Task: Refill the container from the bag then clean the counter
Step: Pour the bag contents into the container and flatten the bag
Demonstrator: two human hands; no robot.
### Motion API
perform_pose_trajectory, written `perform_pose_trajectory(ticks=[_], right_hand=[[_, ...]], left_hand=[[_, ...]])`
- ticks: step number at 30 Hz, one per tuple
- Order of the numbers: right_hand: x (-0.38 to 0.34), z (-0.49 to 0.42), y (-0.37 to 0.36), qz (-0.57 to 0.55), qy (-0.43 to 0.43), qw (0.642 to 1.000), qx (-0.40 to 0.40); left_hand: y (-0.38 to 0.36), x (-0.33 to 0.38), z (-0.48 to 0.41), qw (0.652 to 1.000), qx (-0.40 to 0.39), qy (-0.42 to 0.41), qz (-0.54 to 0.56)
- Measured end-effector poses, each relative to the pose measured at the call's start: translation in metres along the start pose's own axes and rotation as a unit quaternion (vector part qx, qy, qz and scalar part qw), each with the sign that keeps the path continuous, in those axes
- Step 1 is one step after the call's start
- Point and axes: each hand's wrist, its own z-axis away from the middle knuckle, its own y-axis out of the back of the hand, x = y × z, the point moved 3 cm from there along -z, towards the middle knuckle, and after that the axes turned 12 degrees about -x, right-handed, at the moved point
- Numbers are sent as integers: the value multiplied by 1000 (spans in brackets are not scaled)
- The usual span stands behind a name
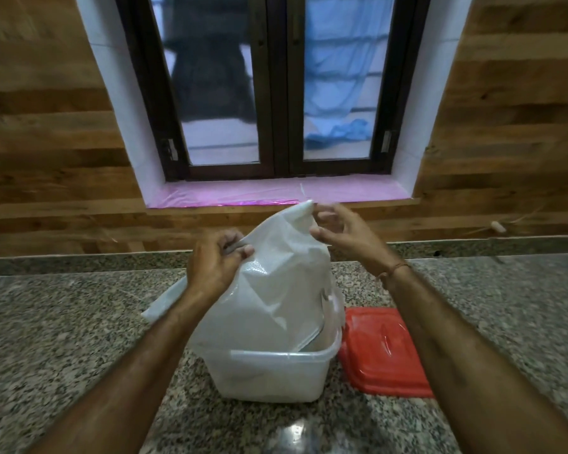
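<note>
Over the open container [269,371] on the counter [63,322], I hold the bag [276,283] mouth-down, left hand [210,267] pinching one corner, right hand [341,234] pinching the raised one. Refilling looks under way; next I'd lift and shake gently, keeping the mouth inside the rim.

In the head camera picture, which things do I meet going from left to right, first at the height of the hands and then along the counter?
At the hands: left hand → bag → right hand. On the counter: container → red lid.
</note>
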Motion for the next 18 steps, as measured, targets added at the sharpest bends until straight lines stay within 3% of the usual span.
perform_pose_trajectory(ticks=[4,11,18], right_hand=[[31,2,-16,-130,17,991,22],[42,6,-34,-88,25,979,183],[38,4,-40,-38,12,986,162]], left_hand=[[-1,-5,-3,1000,13,-5,15],[-4,-9,-3,1000,20,4,-15],[-23,56,-32,988,-31,-125,-82]])
